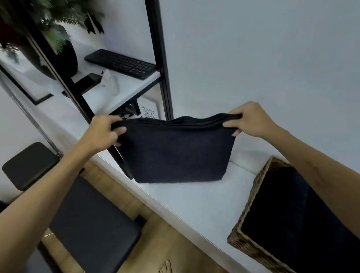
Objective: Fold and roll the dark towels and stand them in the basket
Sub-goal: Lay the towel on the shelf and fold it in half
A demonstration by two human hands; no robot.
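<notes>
A dark navy towel [178, 152], folded into several layers, hangs in the air above the white tabletop [194, 203]. My left hand [104, 132] pinches its upper left corner and my right hand [250, 118] pinches its upper right corner, holding the top edge stretched between them. The towel's lower edge just reaches the table. A wicker basket [247, 224] stands at the right on the table; its inside is dark, with dark cloth showing in it behind my right forearm.
A black shelf frame [157, 50] rises behind the towel, carrying a keyboard [121, 63], a phone and a potted plant [55, 38]. A dark padded bench [91, 230] and stool [30, 165] stand on the wooden floor at the left. A bare foot shows below.
</notes>
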